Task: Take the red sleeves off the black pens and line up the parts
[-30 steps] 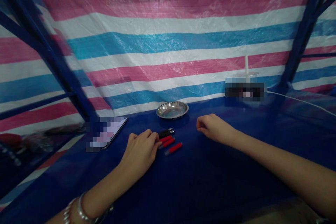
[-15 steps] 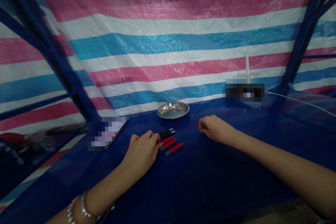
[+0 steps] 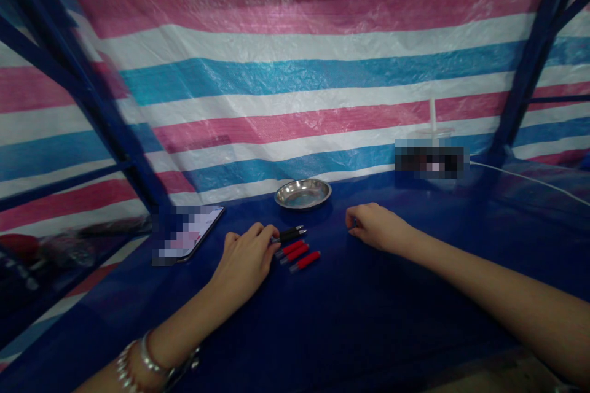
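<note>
Your left hand (image 3: 246,252) is palm down on the worktop (image 3: 369,313), its fingers bent over the near ends of the black pens (image 3: 291,234), whose silvery tips point away to the right; the palm side is hidden, so you cannot tell how far the fingers are closed or whether they grip the pens. Just beside that hand, nearer you than the pens, three short red pieces (image 3: 305,261) with clear ends lie slanted, side by side. Your right hand (image 3: 372,225) is well apart from the pens, over to the right, fingers folded inward with a small gap by the thumb; whether they hold anything you cannot tell. Beyond the pens, between your two hands, is a shallow metal dish (image 3: 303,196). A phone (image 3: 203,233), partly blurred out, lies left of your left hand. At the back right a straw (image 3: 432,116) stands in a cup whose lower part is masked, near a pale cable (image 3: 530,174). Bracelets (image 3: 148,356) circle your left wrist.
</note>
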Demonstrator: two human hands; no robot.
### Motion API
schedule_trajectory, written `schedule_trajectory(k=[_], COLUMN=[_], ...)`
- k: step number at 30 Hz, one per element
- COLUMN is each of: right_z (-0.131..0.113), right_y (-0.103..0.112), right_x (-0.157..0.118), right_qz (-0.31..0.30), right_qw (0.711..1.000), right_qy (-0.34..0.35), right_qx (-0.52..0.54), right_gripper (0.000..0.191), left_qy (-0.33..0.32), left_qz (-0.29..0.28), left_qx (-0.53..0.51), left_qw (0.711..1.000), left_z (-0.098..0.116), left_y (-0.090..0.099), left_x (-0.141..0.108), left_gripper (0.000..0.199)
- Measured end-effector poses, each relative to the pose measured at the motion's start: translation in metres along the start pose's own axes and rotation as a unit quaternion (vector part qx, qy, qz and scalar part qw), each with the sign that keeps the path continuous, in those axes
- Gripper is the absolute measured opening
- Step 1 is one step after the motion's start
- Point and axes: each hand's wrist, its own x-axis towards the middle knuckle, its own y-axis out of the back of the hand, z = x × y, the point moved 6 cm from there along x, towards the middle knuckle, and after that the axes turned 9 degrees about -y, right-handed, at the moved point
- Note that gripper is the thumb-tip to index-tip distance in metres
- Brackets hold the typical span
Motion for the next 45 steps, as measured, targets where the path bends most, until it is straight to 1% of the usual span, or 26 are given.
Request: schedule_trajectory(k=[4, 10, 18, 26, 38, 45], right_z=[-0.002, -0.005, -0.005, -0.007, -0.01, -0.009], right_y=[0.004, 0.007, 0.008, 0.009, 0.011, 0.009], right_x=[-0.002, -0.004, -0.004, -0.004, -0.006, -0.005], right_qz=[0.006, 0.018, 0.025, 0.028, 0.017, 0.022], right_qw=[1.0, 1.0, 0.999, 0.999, 0.999, 0.999], right_qy=[0.0, 0.002, 0.013, 0.021, 0.023, 0.028], right_qx=[0.001, 0.012, 0.031, 0.033, 0.036, 0.035], right_gripper=[0.012, 0.013, 0.012, 0.012, 0.013, 0.012], left_qy=[0.003, 0.011, 0.025, 0.042, 0.024, 0.031], left_qz=[0.008, -0.001, 0.028, 0.018, 0.022, 0.015], left_qx=[-0.016, -0.039, -0.044, -0.033, -0.04, -0.047], left_qw=[1.0, 0.999, 0.998, 0.998, 0.999, 0.998], left_z=[-0.007, -0.008, -0.013, -0.012, -0.011, -0.012], left_y=[-0.004, -0.008, -0.01, -0.009, -0.009, -0.01], left_x=[0.001, 0.001, 0.002, 0.003, 0.002, 0.002], left_gripper=[0.011, 0.009, 0.009, 0.012, 0.007, 0.009])
